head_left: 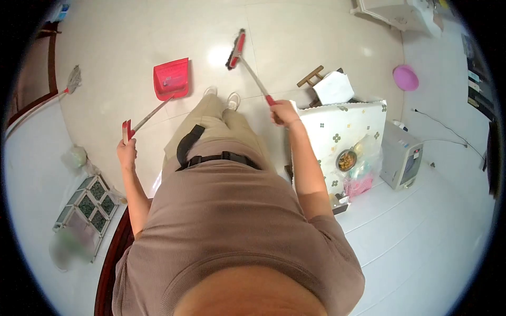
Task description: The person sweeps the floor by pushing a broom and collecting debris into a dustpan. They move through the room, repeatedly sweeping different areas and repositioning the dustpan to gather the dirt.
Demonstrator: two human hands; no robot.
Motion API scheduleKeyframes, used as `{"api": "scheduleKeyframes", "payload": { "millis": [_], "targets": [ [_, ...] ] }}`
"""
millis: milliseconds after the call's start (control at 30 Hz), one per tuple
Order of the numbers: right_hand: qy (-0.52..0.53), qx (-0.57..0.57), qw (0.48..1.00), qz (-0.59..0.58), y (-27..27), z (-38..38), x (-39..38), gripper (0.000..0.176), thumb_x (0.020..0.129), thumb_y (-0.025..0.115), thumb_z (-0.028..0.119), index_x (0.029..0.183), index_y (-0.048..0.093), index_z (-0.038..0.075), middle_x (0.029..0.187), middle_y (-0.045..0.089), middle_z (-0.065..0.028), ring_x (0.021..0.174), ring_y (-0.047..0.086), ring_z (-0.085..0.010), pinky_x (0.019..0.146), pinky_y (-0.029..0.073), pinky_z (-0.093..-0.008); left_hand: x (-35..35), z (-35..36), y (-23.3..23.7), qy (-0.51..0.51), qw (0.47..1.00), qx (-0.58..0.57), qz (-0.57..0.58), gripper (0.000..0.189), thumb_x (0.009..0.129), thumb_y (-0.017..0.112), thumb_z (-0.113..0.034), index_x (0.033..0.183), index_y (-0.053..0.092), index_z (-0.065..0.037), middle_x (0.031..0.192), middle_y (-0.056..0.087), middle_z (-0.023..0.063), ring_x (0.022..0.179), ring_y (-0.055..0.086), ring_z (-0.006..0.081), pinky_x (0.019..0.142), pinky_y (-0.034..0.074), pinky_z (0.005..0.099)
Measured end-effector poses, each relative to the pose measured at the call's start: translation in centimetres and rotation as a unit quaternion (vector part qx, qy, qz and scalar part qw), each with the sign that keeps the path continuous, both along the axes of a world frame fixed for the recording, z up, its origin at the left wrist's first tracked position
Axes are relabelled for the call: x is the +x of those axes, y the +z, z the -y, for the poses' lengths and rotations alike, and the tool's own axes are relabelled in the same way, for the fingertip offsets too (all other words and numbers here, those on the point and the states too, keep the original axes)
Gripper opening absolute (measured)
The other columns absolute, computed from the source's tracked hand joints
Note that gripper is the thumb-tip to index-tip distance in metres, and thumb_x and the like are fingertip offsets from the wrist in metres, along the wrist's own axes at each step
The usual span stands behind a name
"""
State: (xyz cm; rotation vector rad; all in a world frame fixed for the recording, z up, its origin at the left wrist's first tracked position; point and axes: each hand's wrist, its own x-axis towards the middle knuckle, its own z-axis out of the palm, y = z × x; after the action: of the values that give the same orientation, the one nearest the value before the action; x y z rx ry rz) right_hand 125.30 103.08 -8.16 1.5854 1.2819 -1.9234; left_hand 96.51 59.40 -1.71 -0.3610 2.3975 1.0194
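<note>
The flower-patterned tablecloth [311, 139] covers a table just beside your right arm, with a bowl of food [346, 160] on it and a white-covered wooden chair [334, 87] at its far end. A mop [74, 80] is off left, a purple basin [405, 77] right. Your right hand [284, 113] grips the broom [238, 48], your left hand [126, 152] the red dustpan [171, 79], both ahead of you over pale, glossy floor tiles [300, 31].

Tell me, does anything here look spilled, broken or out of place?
Nothing stands out: the left hand holds the red dustpan, the right hand the broom, and the tablecloth shows no visible spill.
</note>
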Motion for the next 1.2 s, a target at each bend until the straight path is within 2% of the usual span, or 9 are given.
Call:
{"api": "scheduleKeyframes", "payload": {
  "millis": [467, 533, 567, 600, 633, 700, 800, 1067, 1200],
  "targets": [
    [0.136, 0.18, 0.944, 0.242, -5.4, -20.6, -5.1, 0.021, 0.074, 0.048, 0.012, 0.073, 0.059, -0.007, 0.062, 0.059, -0.0188, 0.051, 0.058, -0.0296, 0.049, 0.045, -0.038, -5.4, -14.3, -1.3, -0.006, 1.0, -0.003, 0.022, 0.026, 0.074, 0.055, -0.016, 0.093, 0.056, 0.002, 0.053, 0.045, -0.0008, 0.039, 0.04, 0.0069, 0.035, 0.031, 0.0226],
    [0.238, 0.266, 0.919, 0.169, -13.0, -22.6, -4.1, 0.021, 0.073, 0.049, 0.012, 0.074, 0.061, -0.006, 0.07, 0.062, -0.0212, 0.06, 0.061, -0.0308, 0.059, 0.049, -0.0368, -5.9, -16.1, -1.1, 0.008, 1.0, -0.002, 0.016, 0.026, 0.074, 0.055, -0.016, 0.093, 0.056, 0.002, 0.053, 0.045, -0.0006, 0.039, 0.041, 0.0068, 0.035, 0.031, 0.0224],
    [0.267, 0.176, 0.918, 0.236, -7.1, -22.0, -7.8, 0.02, 0.072, 0.05, 0.013, 0.073, 0.062, -0.003, 0.077, 0.063, -0.0218, 0.072, 0.063, -0.0317, 0.069, 0.05, -0.0368, -6.2, -16.5, -1.2, 0.014, 1.0, -0.002, 0.017, 0.025, 0.074, 0.055, -0.015, 0.092, 0.056, 0.002, 0.053, 0.045, -0.0011, 0.039, 0.04, 0.0069, 0.036, 0.031, 0.0224],
    [0.535, 0.214, 0.813, 0.078, -11.9, -23.0, -5.5, 0.023, 0.072, 0.05, 0.015, 0.08, 0.062, -0.003, 0.08, 0.062, -0.0237, 0.08, 0.062, -0.0321, 0.075, 0.048, -0.0382, -6.3, -16.9, -1.3, 0.019, 1.0, -0.002, 0.018, 0.024, 0.073, 0.056, -0.014, 0.092, 0.057, 0.001, 0.053, 0.045, -0.0015, 0.038, 0.04, 0.007, 0.036, 0.032, 0.0225],
    [0.353, 0.206, 0.9, 0.154, -7.2, -18.8, -10.2, 0.029, 0.073, 0.05, 0.018, 0.088, 0.06, -0.004, 0.08, 0.062, -0.0238, 0.081, 0.062, -0.0339, 0.076, 0.047, -0.0401, -6.2, -17.3, -1.3, 0.018, 0.999, -0.009, 0.031, 0.024, 0.073, 0.056, -0.014, 0.092, 0.057, 0.001, 0.053, 0.045, -0.0015, 0.038, 0.04, 0.007, 0.036, 0.032, 0.0225],
    [0.375, 0.238, 0.89, 0.101, -3.8, -17.4, -12.5, 0.023, 0.077, 0.044, 0.014, 0.079, 0.057, -0.005, 0.055, 0.054, -0.0206, 0.04, 0.052, -0.0294, 0.039, 0.042, -0.0377, -7.6, -18.1, -1.8, 0.005, 1.0, -0.012, 0.013, 0.023, 0.073, 0.056, -0.014, 0.09, 0.056, 0.002, 0.053, 0.045, -0.0013, 0.038, 0.039, 0.0069, 0.036, 0.031, 0.0227],
    [0.413, 0.327, 0.848, 0.054, -1.4, -16.4, -14.4, 0.024, 0.075, 0.045, 0.012, 0.084, 0.057, -0.005, 0.059, 0.056, -0.0196, 0.048, 0.056, -0.0279, 0.042, 0.043, -0.0371, -8.2, -20.4, -0.7, 0.017, 1.0, 0.001, 0.016, 0.021, 0.073, 0.056, -0.013, 0.088, 0.056, 0.002, 0.053, 0.045, -0.0013, 0.038, 0.04, 0.0068, 0.035, 0.031, 0.0229],
    [0.186, 0.035, 0.982, 0.008, 2.5, -33.0, -15.3, 0.027, 0.072, 0.053, 0.005, 0.097, 0.057, -0.005, 0.058, 0.053, -0.0078, 0.04, 0.049, -0.0146, 0.034, 0.037, -0.0293, -6.0, -24.8, -1.7, 0.076, 0.997, -0.033, 0.004, 0.024, 0.074, 0.055, -0.015, 0.094, 0.058, -0.002, 0.051, 0.044, -0.0026, 0.038, 0.038, 0.0056, 0.035, 0.03, 0.022],
    [0.294, 0.166, 0.94, 0.045, 3.5, -43.4, -20.4, 0.029, 0.072, 0.054, 0.005, 0.099, 0.054, -0.005, 0.053, 0.051, -0.0072, 0.038, 0.05, -0.0162, 0.029, 0.034, -0.0286, -2.0, -29.3, 0.6, 0.154, 0.988, -0.015, -0.022, 0.02, 0.075, 0.054, -0.012, 0.09, 0.058, 0.0, 0.053, 0.042, -0.0032, 0.037, 0.037, 0.0057, 0.034, 0.029, 0.0225]
  ]
}}
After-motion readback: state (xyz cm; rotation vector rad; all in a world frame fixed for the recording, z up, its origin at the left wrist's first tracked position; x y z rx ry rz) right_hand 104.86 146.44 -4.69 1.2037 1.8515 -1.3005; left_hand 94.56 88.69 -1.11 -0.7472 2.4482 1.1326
